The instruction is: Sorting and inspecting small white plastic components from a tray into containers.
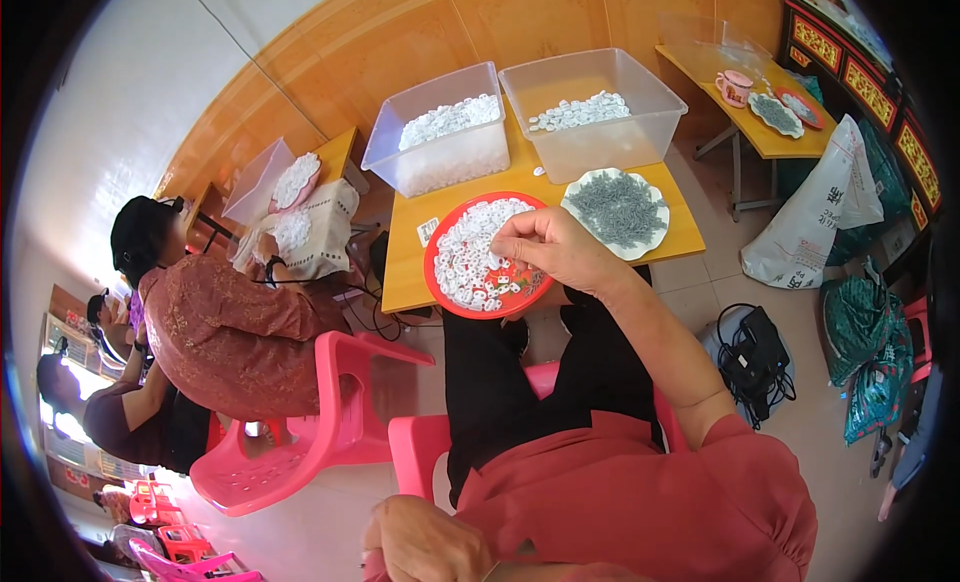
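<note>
Quick count of what's in front of you: one red plate point(437, 244) in the middle of the frame, heaped with small white rings point(466, 250), too many to count. Just right of it sits one white plate point(648, 244) of little grey pieces point(617, 208). Behind those, two clear plastic bins point(585, 150), side by side near the top centre, each with a layer of white pieces inside. All of it is on one yellow table point(408, 267).

Your right hand point(553, 246) is over the right edge of the red plate, fingers point(517, 246) curled in close with the tips pinched together right above the rings. You seem to have something tiny in the pinch, but I can't tell what, it's too small. Your left hand point(425, 542) is down at the bottom edge of the frame near your lap, loosely closed; can't tell if it's holding anything.

One person in a reddish shirt sits on a pink chair point(300, 437) at the left.
</note>
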Tool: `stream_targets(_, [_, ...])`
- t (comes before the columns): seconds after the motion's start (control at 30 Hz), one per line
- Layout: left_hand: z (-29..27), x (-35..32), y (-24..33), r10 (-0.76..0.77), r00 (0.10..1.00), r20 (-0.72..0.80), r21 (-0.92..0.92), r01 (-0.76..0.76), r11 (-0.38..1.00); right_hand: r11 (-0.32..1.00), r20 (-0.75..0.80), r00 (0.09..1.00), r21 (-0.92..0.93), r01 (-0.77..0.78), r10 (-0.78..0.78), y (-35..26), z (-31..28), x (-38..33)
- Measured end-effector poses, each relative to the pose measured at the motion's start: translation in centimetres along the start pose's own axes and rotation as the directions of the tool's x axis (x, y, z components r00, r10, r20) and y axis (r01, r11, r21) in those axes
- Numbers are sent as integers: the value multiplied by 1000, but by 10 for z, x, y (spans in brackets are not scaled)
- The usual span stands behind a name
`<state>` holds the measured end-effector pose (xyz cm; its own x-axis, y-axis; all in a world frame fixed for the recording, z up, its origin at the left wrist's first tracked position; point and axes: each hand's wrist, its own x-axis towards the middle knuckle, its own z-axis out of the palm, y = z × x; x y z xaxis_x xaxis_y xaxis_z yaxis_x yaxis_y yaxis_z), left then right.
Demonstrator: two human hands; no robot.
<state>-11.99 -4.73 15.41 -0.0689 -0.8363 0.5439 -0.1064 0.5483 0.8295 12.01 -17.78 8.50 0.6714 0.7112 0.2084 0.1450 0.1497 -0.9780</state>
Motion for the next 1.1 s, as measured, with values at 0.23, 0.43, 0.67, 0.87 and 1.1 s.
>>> stream_targets(0.23, [16,-15,-1,22,989,-147,-76,-34,997,1000,3,1000,-23,-7,7,10,7,5])
stream_targets(0.43, [23,24,-83,41,966,-255,68,-24,997,998,28,999,-57,-29,31,16,25,12])
stream_targets(0.67, [2,22,-95,77,930,-359,237,11,972,997,8,997,-32,-75,76,15,34,14])
stream_targets(0.87, [1,10,-92,76,912,-404,328,67,942,997,5,999,-62,-48,48,19,39,13])
stream_targets(1.1, [7,-19,-69,86,893,-441,411,116,904,996,-2,1000,-83,-26,26,23,39,11])
